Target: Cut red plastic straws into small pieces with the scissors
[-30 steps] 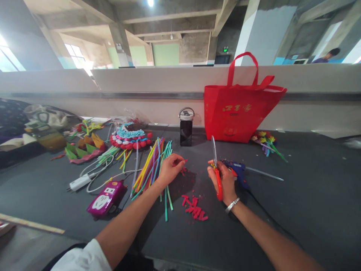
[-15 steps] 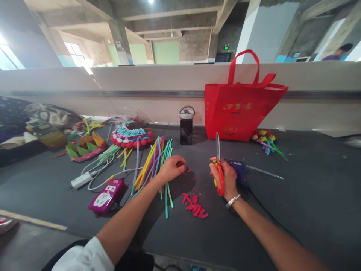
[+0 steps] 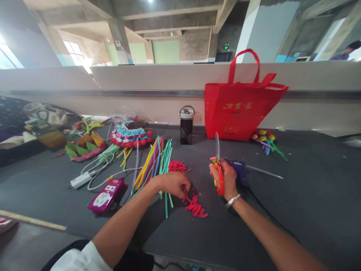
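Note:
My right hand [image 3: 229,177] is closed round red-handled scissors [image 3: 220,177], whose blades point up and away from me. Over the dark table, my left hand [image 3: 177,183] has its fingers bent and pressed together at the top edge of a loose pile of short red pieces [image 3: 196,207]. Whatever those fingertips pinch, if anything, is hidden. A second heap of red pieces [image 3: 178,166] lies just beyond the left hand. Left of that hand is a bundle of colourful pipe cleaners [image 3: 150,162], its near part covered by the wrist.
A blue glue gun [image 3: 239,171] lies beside my right hand, its cable running toward me. Behind stand a dark bottle [image 3: 186,130] and a red bag [image 3: 239,109]. At left are a purple power strip [image 3: 107,196], a white plug [image 3: 81,180] and craft flowers [image 3: 131,135].
My left hand has moved toward me from the farther red heap, now uncovered, to the nearer pile. My right hand and the scissors have stayed in place.

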The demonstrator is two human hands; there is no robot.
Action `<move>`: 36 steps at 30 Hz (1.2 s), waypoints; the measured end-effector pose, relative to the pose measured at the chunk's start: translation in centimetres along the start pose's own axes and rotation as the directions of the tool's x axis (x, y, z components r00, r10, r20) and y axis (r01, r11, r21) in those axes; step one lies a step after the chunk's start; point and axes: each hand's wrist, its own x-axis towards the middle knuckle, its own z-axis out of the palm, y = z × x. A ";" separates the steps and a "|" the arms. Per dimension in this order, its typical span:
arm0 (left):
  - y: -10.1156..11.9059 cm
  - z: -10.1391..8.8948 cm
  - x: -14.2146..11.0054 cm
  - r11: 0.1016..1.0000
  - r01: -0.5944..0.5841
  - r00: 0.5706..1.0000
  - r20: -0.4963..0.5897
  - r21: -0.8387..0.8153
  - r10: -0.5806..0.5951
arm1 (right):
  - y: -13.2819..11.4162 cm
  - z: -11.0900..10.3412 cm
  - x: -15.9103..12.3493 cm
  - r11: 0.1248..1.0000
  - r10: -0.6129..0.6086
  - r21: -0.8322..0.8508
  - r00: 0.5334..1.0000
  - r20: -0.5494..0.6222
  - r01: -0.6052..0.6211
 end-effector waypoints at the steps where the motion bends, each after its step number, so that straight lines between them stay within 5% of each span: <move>1: 0.0 0.1 0.1 0.999 0.023 0.999 -0.022 -0.025 -0.023 | 0.2 0.1 0.0 1.000 -0.002 0.011 1.000 -0.004 0.002; 3: 0.1 0.3 0.4 0.988 0.070 0.987 -0.133 -0.139 -0.089 | 0.4 0.2 -0.2 0.999 -0.012 0.033 1.000 -0.001 0.012; 6: 0.2 0.9 1.2 0.898 0.095 0.912 -0.324 -0.430 -0.252 | 0.1 0.5 -0.8 0.996 -0.011 0.086 0.999 0.053 0.006; 9: 0.3 1.7 1.9 0.740 0.053 0.842 -0.369 -0.670 -0.394 | -0.8 0.6 -1.6 0.983 0.001 0.184 0.992 0.124 -0.024; 12: 0.3 2.4 2.4 0.676 0.041 0.811 -0.371 -0.736 -0.452 | -1.6 0.7 -2.1 0.970 -0.038 0.245 0.980 0.194 -0.011; 17: 0.6 2.7 2.5 0.696 0.053 0.804 -0.382 -0.716 -0.455 | -1.6 1.0 -2.2 0.975 -0.096 0.217 0.960 0.264 0.038; 36: 1.4 2.3 2.3 0.702 0.020 0.837 -0.372 -0.712 -0.401 | -2.0 1.3 -2.0 0.992 -0.123 0.047 0.989 0.081 0.120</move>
